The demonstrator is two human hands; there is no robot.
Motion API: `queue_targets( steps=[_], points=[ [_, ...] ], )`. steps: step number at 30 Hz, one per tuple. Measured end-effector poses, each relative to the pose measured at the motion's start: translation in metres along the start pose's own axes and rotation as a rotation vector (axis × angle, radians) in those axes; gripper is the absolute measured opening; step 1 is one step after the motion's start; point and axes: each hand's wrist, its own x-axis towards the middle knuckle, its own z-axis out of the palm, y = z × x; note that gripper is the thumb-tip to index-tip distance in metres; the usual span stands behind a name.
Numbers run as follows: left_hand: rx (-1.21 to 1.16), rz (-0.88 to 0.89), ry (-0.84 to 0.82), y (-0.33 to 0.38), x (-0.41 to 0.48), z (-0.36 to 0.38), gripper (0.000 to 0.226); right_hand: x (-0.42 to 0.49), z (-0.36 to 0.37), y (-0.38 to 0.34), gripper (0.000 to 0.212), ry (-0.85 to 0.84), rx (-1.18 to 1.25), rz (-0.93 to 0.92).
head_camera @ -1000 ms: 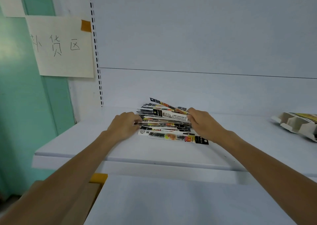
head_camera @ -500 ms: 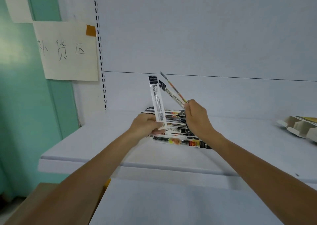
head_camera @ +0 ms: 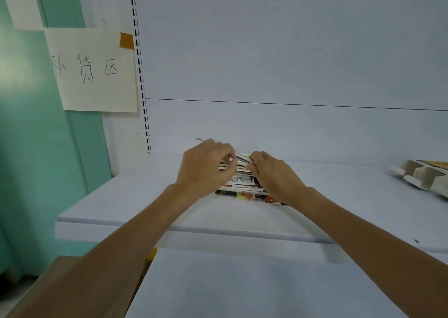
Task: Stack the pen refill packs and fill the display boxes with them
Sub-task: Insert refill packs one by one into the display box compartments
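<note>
Pen refill packs [head_camera: 244, 186] lie in a loose, uneven pile on a white shelf [head_camera: 126, 196], close to the back panel and left of centre. They are long, narrow sleeves, printed mostly in black and white, and the front one carries yellow and red patches. The edges are not squared up, and the packs fan slightly towards the front. A person's left hand [head_camera: 206, 169] and right hand [head_camera: 274, 177] meet over the back of the pile with fingers curled. Between them they pinch the top pack [head_camera: 241, 158], which is tilted, its thin far end poking out past the left knuckles. That end is blurred and its print cannot be read. The right wrist covers the right end of the front pack. Cardboard display boxes [head_camera: 421, 177] sit well apart at the far right of the same shelf, cut off by the frame edge. On the left, a cream paper sign [head_camera: 97, 85] with handwritten characters hangs by a strip of orange tape [head_camera: 126, 40] beside a teal wall [head_camera: 31, 148].
</note>
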Motion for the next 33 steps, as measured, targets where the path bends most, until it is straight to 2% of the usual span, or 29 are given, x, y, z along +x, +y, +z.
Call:
queue_targets(
  steps=[1, 3, 5, 7, 9, 12, 13, 15, 17, 19, 21, 23, 25, 26, 30, 33],
  points=[
    [0.075, 0.11, 0.013, -0.002, 0.003, -0.001, 0.03, -0.003, -0.002, 0.003, 0.031, -0.016, -0.035, -0.043],
    [0.188, 0.19, -0.254, -0.006, 0.009, 0.0, 0.053, -0.008, -0.005, 0.008, 0.032, -0.014, -0.061, -0.148],
    [0.329, 0.196, -0.492, -0.005, 0.013, 0.007, 0.05, -0.012, -0.007, 0.012, 0.032, 0.034, -0.043, -0.23],
    [0.345, 0.182, -0.501, 0.003, 0.013, 0.016, 0.034, -0.016, -0.009, 0.018, 0.039, 0.065, 0.031, -0.235],
    [0.285, 0.121, -0.462, 0.013, 0.013, 0.026, 0.027, -0.022, -0.013, 0.027, 0.055, 0.09, 0.13, -0.187],
    [0.254, 0.108, -0.458, 0.031, 0.017, 0.042, 0.027, -0.036, -0.022, 0.049, 0.079, 0.103, 0.337, -0.008],
    [0.254, 0.109, -0.457, 0.039, 0.021, 0.046, 0.026, -0.042, -0.025, 0.058, 0.081, 0.142, 0.437, 0.058],
    [0.217, 0.092, -0.456, 0.057, 0.031, 0.056, 0.02, -0.052, -0.029, 0.075, 0.071, 0.251, 0.599, 0.169],
    [0.168, 0.074, -0.462, 0.086, 0.041, 0.069, 0.014, -0.06, -0.034, 0.09, 0.052, 0.341, 0.665, 0.245],
    [0.137, 0.088, -0.466, 0.121, 0.049, 0.087, 0.011, -0.067, -0.04, 0.11, 0.033, 0.37, 0.605, 0.249],
    [0.097, 0.093, -0.487, 0.157, 0.056, 0.109, 0.017, -0.08, -0.048, 0.138, 0.026, 0.358, 0.472, 0.173],
    [0.036, 0.073, -0.529, 0.194, 0.064, 0.13, 0.022, -0.103, -0.062, 0.175, 0.036, 0.321, 0.294, 0.141],
    [-0.02, 0.08, -0.572, 0.231, 0.07, 0.152, 0.02, -0.128, -0.08, 0.219, 0.049, 0.295, 0.062, 0.207],
    [-0.034, 0.083, -0.591, 0.25, 0.072, 0.163, 0.019, -0.14, -0.088, 0.244, 0.046, 0.267, -0.008, 0.25],
    [-0.061, 0.04, -0.6, 0.311, 0.082, 0.199, 0.033, -0.18, -0.119, 0.325, 0.019, 0.304, -0.156, 0.217],
    [-0.07, -0.037, -0.61, 0.33, 0.089, 0.214, 0.037, -0.208, -0.145, 0.379, 0.028, 0.25, -0.079, 0.389]
  ],
)
